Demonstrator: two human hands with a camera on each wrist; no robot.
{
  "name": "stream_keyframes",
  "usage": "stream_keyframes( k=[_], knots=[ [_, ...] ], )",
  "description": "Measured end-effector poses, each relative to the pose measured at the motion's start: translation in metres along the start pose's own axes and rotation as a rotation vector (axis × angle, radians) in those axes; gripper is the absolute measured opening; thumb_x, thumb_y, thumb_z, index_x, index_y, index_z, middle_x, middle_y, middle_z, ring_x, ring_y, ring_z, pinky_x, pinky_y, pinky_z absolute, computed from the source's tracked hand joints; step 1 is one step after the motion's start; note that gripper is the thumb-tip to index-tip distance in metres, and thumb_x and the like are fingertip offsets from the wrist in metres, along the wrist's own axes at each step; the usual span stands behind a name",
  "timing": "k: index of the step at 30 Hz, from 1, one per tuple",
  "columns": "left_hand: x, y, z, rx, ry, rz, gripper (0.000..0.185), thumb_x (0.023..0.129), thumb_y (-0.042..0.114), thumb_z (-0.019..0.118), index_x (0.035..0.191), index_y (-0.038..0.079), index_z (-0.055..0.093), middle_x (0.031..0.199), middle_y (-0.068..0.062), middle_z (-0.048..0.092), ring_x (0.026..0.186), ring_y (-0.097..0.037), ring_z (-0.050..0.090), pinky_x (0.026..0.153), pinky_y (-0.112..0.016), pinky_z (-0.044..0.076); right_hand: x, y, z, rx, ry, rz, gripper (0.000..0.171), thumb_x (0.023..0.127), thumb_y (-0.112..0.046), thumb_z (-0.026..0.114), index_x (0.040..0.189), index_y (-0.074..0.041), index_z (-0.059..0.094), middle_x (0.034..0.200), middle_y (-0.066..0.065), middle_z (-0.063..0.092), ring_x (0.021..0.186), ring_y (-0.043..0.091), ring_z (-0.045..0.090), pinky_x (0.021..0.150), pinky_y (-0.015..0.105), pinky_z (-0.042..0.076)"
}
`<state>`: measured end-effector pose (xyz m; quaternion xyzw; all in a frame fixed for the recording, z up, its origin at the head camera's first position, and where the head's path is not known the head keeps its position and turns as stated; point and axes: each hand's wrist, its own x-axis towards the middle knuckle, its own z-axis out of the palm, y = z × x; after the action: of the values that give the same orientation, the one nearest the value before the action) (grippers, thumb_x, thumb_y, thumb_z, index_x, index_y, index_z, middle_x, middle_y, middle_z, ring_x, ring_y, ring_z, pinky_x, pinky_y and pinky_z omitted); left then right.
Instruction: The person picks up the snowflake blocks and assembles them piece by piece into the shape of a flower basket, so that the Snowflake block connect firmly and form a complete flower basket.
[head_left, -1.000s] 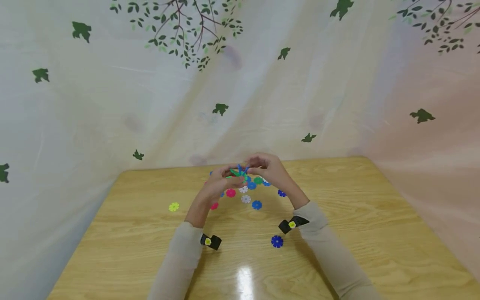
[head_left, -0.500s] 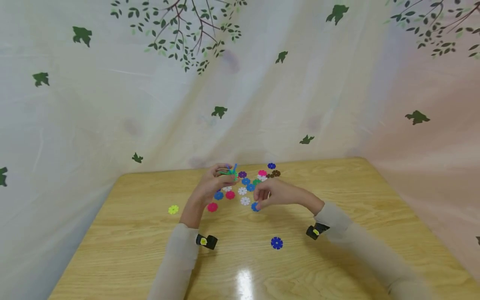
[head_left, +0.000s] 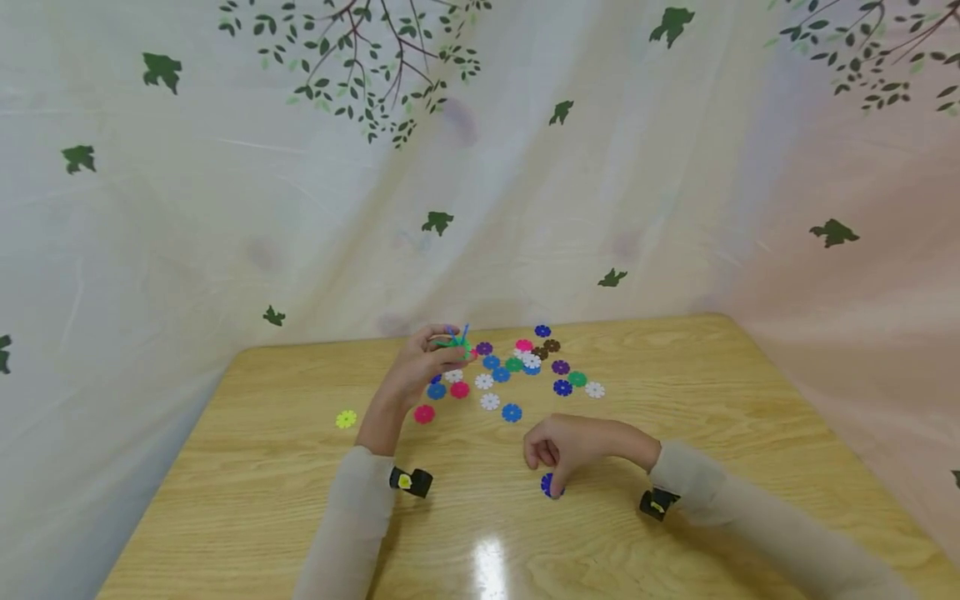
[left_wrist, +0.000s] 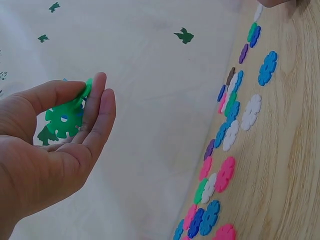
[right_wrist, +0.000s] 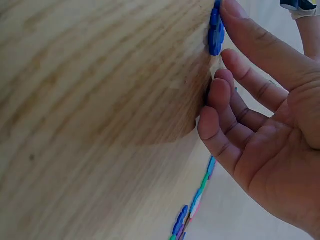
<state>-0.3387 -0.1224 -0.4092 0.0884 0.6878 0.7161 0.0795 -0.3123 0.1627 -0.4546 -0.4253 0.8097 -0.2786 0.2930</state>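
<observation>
Touching blue disc (head_left: 546,484) with thumb (right_wrist: 240,11), right hand (head_left: 576,443) gapes; left hand (head_left: 412,367) pinches green disc (left_wrist: 65,127).

My left sleeve (head_left: 348,525) and right sleeve (head_left: 765,521) are pale grey-beige cloth, lightly creased. At four o'clock from the left cuff (head_left: 371,460) I wear a black angular camera (head_left: 422,483) with a yellow patch (head_left: 405,481); at seven o'clock from the right, its match (head_left: 649,505).

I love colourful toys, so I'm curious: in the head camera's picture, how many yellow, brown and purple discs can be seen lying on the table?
Yellow disc: 1
Brown discs: 2
Purple discs: 2
Total: 5
Any hidden behind the left hand are not counted.
</observation>
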Motion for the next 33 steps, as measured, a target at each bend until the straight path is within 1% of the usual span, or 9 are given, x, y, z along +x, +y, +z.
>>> stream_keyframes(
  k=[3, 10, 13, 15, 19, 22, 26, 31, 33],
  knots=[
    [0.000, 0.000, 0.000, -0.003, -0.003, 0.010, 0.042, 0.099, 0.002, 0.062, 0.137, -0.002, 0.047, 0.109, -0.009, 0.056, 0.123, -0.046, 0.062, 0.112, -0.055, 0.045, 0.002, 0.002, 0.002, -0.002, 0.022, -0.003, 0.027, 0.074, -0.005, 0.090, 0.089, -0.011, 0.069, 0.076, -0.003, 0.060, 0.068, 0.001, 0.053, 0.061, 0.017, 0.047],
    [0.002, -0.001, -0.001, 0.003, -0.003, 0.018, 0.042, 0.098, 0.002, 0.063, 0.137, -0.002, 0.048, 0.110, -0.009, 0.057, 0.113, -0.036, 0.069, 0.105, -0.046, 0.054, 0.009, 0.006, 0.001, -0.007, 0.105, -0.023, 0.017, 0.080, -0.007, 0.086, 0.086, -0.009, 0.071, 0.079, -0.003, 0.064, 0.070, 0.002, 0.056, 0.065, 0.018, 0.051],
    [0.002, -0.002, -0.001, 0.001, -0.004, 0.020, 0.042, 0.098, 0.001, 0.063, 0.137, -0.003, 0.048, 0.109, -0.009, 0.057, 0.107, -0.028, 0.072, 0.107, -0.049, 0.052, 0.010, 0.005, -0.001, -0.015, 0.122, -0.025, 0.018, 0.079, -0.008, 0.086, 0.088, -0.009, 0.071, 0.081, -0.001, 0.064, 0.072, 0.003, 0.056, 0.066, 0.018, 0.051],
    [0.002, -0.002, -0.001, 0.000, -0.002, 0.022, 0.043, 0.098, 0.001, 0.063, 0.138, -0.003, 0.048, 0.107, -0.008, 0.057, 0.106, -0.027, 0.072, 0.107, -0.050, 0.051, 0.010, 0.005, -0.001, -0.019, 0.120, -0.021, 0.021, 0.078, -0.008, 0.088, 0.091, -0.009, 0.071, 0.083, 0.000, 0.064, 0.073, 0.003, 0.056, 0.067, 0.019, 0.052],
    [0.001, -0.004, -0.002, 0.006, -0.008, 0.034, 0.046, 0.098, 0.001, 0.063, 0.141, -0.002, 0.048, 0.103, -0.006, 0.058, 0.114, -0.038, 0.068, 0.106, -0.048, 0.052, 0.011, 0.005, -0.001, -0.030, 0.110, -0.012, 0.025, 0.075, -0.006, 0.089, 0.091, -0.009, 0.070, 0.085, -0.001, 0.063, 0.076, 0.004, 0.056, 0.069, 0.019, 0.052],
    [0.001, -0.005, -0.002, -0.001, -0.018, 0.039, 0.048, 0.099, 0.001, 0.063, 0.144, -0.001, 0.047, 0.102, -0.005, 0.058, 0.119, -0.045, 0.064, 0.108, -0.051, 0.050, 0.013, 0.005, -0.001, -0.055, 0.113, -0.039, 0.023, 0.076, -0.004, 0.088, 0.086, -0.008, 0.068, 0.085, -0.001, 0.063, 0.075, 0.003, 0.055, 0.068, 0.019, 0.052],
    [0.001, -0.005, -0.003, -0.019, -0.011, 0.024, 0.046, 0.099, 0.001, 0.062, 0.143, -0.003, 0.047, 0.103, -0.006, 0.058, 0.121, -0.047, 0.062, 0.111, -0.057, 0.045, 0.017, 0.004, -0.003, -0.051, 0.122, -0.048, 0.023, 0.077, -0.002, 0.086, 0.087, -0.008, 0.066, 0.084, 0.001, 0.063, 0.073, 0.003, 0.054, 0.066, 0.019, 0.051],
    [0.001, -0.005, -0.003, -0.019, 0.012, 0.003, 0.043, 0.099, -0.001, 0.061, 0.139, -0.005, 0.046, 0.103, -0.006, 0.058, 0.122, -0.047, 0.061, 0.104, -0.044, 0.054, 0.023, 0.002, -0.005, -0.053, 0.126, -0.008, 0.026, 0.075, 0.000, 0.087, 0.091, -0.010, 0.069, 0.084, 0.000, 0.063, 0.075, 0.004, 0.055, 0.068, 0.019, 0.052],
    [0.002, -0.005, -0.002, -0.021, 0.012, 0.007, 0.045, 0.099, -0.002, 0.060, 0.141, -0.002, 0.046, 0.101, -0.005, 0.057, 0.122, -0.048, 0.061, 0.103, -0.042, 0.055, 0.026, 0.002, -0.006, -0.065, 0.127, 0.001, 0.024, 0.076, -0.001, 0.087, 0.089, -0.010, 0.070, 0.082, -0.002, 0.063, 0.074, 0.004, 0.054, 0.067, 0.019, 0.051]
  ],
)
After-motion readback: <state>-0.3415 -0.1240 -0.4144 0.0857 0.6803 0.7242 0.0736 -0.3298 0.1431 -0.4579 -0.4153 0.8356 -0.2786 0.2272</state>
